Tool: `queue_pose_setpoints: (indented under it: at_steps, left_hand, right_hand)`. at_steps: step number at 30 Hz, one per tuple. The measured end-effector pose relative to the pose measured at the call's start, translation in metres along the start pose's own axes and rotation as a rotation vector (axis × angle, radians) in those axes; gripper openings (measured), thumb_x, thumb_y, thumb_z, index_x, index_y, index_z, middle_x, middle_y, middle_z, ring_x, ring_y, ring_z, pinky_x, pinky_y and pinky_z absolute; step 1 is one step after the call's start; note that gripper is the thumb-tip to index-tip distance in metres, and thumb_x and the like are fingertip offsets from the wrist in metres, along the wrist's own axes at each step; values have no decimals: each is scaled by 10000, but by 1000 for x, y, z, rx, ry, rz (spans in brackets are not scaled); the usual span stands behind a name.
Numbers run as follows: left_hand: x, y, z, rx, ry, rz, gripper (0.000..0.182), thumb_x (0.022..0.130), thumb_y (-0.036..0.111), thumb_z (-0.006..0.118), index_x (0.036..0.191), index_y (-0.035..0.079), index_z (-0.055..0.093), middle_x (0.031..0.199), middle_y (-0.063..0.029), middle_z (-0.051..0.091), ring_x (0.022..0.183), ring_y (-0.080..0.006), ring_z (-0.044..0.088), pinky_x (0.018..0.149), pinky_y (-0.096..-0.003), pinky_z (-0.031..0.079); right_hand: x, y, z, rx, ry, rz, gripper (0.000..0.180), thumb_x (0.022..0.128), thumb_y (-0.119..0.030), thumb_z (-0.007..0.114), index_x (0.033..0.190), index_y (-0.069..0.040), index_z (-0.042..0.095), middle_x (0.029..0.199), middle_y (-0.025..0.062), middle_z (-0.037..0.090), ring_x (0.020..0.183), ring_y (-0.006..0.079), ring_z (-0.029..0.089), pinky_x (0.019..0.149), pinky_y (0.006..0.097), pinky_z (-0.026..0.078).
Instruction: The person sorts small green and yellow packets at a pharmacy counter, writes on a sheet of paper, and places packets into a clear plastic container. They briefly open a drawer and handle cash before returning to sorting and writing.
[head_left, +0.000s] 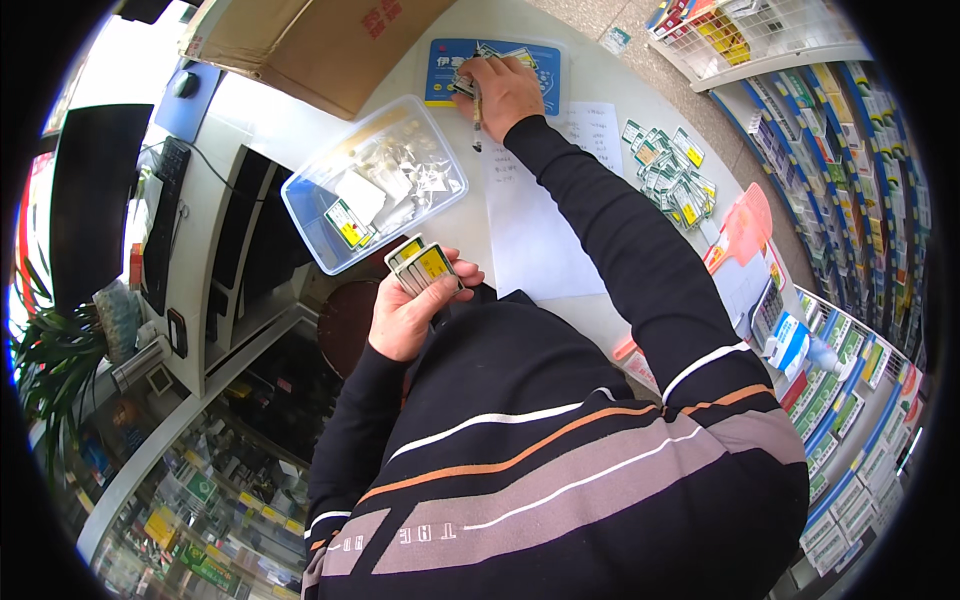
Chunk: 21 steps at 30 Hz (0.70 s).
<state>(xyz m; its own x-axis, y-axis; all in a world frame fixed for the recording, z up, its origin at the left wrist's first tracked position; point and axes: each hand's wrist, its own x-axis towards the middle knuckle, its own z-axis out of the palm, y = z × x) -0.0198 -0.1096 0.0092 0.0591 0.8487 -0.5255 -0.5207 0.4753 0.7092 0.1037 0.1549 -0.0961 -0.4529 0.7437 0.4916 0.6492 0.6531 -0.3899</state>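
My left hand (405, 319) holds a small stack of price-tag cards (426, 270), yellow and white with dark green edges, in front of my body. Farther off, my right hand (508, 94) has its fingers curled over more price-tag cards (491, 52) on a blue printed lid or mat (551, 86). A slim pen (477, 124) runs beneath or between those fingers; whether they grip the pen or a card is unclear. Just beyond my left hand stands a clear plastic tub (457, 187) with white scraps and a few tags inside.
A cardboard box (300, 56) stands at the back left. Handwritten paper (540, 240) lies under my right arm. To the right are a heap of price tags (671, 176), a pink plastic fan-shaped item (742, 225) and a calculator (766, 306). Stocked shelves (840, 195) line the right side.
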Motion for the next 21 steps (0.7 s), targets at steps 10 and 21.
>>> queue_pose_setpoints:
  at_steps: [10,21]
  left_hand:
    - [8,6,-3,-8,-5,32,310,957,71,592,1249,-16,531,1132,-122,679,1079,-250,660,903,-349,526]
    - [51,41,22,-308,-92,149,467,947,23,582,1390,-14,439,1360,-145,530,1274,-327,537,1020,-413,511]
  right_hand:
    - [0,0,-8,199,111,-32,158,775,-100,699,911,-151,637,867,22,682,868,278,634,769,429,474]
    - [-47,-58,-112,565,130,-178,289,744,76,715,951,-101,620,921,47,706,913,241,658,851,352,509]
